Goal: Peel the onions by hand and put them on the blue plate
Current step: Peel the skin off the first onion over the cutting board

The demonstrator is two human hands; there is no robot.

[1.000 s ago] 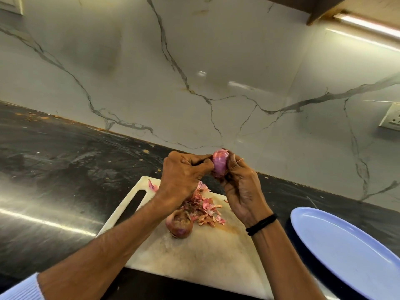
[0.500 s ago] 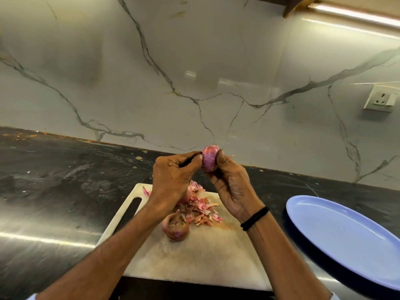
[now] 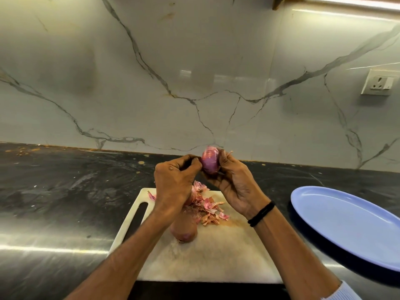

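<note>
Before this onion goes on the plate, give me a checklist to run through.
1. Grip of right hand on onion: ok.
2. Peeling done: cannot tell; left hand pinches at the onion, far side hidden.
3. Room on plate: ok, bare.
4. Way to plate: ok, nothing between.
5. Peeling of second onion on board: not ok, dry skin on.

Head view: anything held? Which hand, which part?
A partly peeled onion. The right hand cups its right side and underside; the left hand pinches at its left side, fingertips against the skin.
</note>
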